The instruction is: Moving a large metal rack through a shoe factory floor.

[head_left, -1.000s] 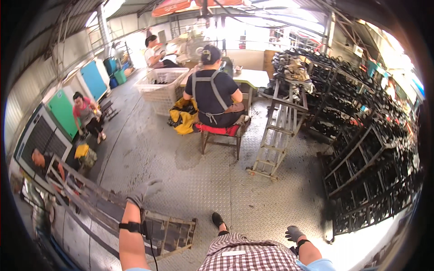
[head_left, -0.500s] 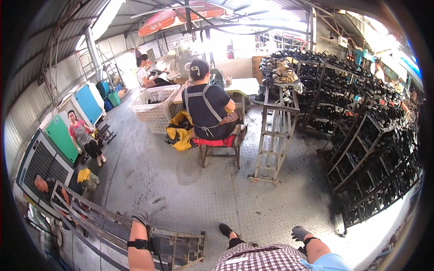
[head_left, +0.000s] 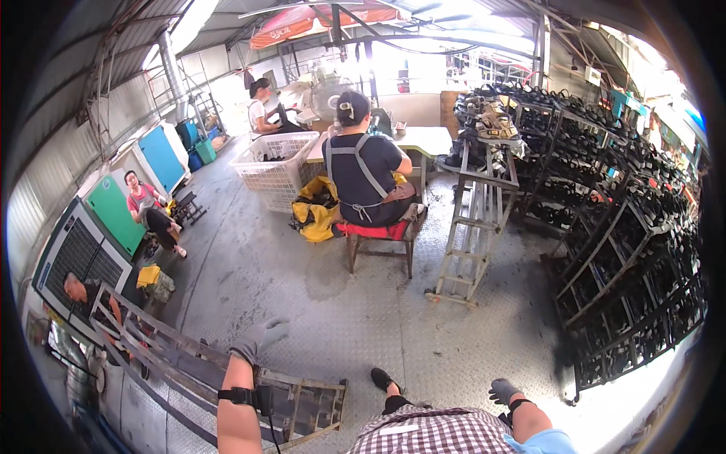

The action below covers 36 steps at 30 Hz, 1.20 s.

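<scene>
My left hand (head_left: 261, 337), in a grey glove, reaches forward at the lower left with its fingers stretched out and nothing in them. It is nearest to a long, low metal rack (head_left: 314, 384), which runs from beside my forearm toward the left wall; from this view I cannot tell whether they touch. My right hand (head_left: 502, 391), gloved in grey too, hangs low beside my checked apron (head_left: 435, 433). Its fingers are loosely apart and hold nothing. Black bands circle both wrists.
Ahead, a person in a dark top (head_left: 367, 178) sits at a table (head_left: 431, 141). A white basket (head_left: 276, 170) stands left of them. A tall metal stand (head_left: 473, 234) bears sandals; shoe racks (head_left: 631, 261) line the right. Other people are by cabinets (head_left: 113, 214) at left and behind the basket.
The whole scene has slid to the right in the picture as my head turned slightly left. The seated person by the green cabinet has raised their hands toward the chest.
</scene>
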Each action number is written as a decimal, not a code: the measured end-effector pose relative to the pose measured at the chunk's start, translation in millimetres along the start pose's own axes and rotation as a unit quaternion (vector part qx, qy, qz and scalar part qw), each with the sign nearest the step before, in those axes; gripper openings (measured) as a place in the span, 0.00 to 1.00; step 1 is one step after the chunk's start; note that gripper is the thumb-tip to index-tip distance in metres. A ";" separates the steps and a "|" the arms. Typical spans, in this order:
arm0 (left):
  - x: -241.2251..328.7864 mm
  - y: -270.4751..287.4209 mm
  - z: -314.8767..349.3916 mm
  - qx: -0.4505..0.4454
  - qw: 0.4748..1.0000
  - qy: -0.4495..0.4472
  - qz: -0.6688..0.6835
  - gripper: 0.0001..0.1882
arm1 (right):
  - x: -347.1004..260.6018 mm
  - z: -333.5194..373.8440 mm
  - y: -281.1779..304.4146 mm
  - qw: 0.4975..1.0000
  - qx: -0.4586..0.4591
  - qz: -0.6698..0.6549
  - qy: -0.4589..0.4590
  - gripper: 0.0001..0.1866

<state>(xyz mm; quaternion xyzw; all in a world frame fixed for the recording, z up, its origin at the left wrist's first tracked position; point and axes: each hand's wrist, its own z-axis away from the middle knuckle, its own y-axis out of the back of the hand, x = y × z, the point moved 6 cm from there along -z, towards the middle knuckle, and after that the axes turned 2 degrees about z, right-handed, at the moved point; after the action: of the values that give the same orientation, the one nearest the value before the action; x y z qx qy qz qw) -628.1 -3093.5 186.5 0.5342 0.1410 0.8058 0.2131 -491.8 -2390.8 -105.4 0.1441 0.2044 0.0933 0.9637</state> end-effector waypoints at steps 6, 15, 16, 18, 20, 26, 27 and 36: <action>-2.3 -2.7 1.5 0.003 1.000 0.005 0.021 0.24 | -3.5 -10.6 -5.9 1.000 -0.003 0.024 0.008 0.22; -0.9 -2.5 1.1 -0.007 1.000 0.000 0.004 0.22 | -6.5 -16.9 -8.0 0.999 -0.019 0.031 0.017 0.23; -3.0 -1.7 -0.5 -0.007 1.000 -0.002 -0.020 0.22 | -6.1 -16.2 -8.9 0.999 -0.026 0.026 0.019 0.22; -6.4 -1.5 -3.8 -0.005 1.000 -0.014 -0.015 0.23 | -6.2 -15.5 -10.3 0.999 -0.033 0.023 0.020 0.21; -8.5 -1.5 -5.4 -0.003 0.999 -0.028 -0.019 0.24 | -3.9 -15.0 -8.7 0.999 -0.015 0.034 0.008 0.21; -6.3 -1.9 -4.2 -0.008 1.000 -0.023 -0.004 0.25 | 2.4 -14.1 -6.4 0.999 -0.013 0.036 0.004 0.22; -4.3 -2.3 -3.6 -0.009 1.000 -0.027 -0.003 0.25 | 2.9 -14.1 -6.4 0.999 -0.015 0.032 0.007 0.22; 1.0 -4.1 0.7 -0.007 1.000 -0.009 0.006 0.26 | 2.8 -10.0 -6.0 0.999 -0.005 0.032 -0.001 0.23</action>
<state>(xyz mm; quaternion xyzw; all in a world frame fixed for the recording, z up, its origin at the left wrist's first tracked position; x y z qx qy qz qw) -627.0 -3089.4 185.6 0.5405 0.1300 0.8035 0.2130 -492.8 -2393.4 -117.1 0.1460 0.1987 0.1252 0.9610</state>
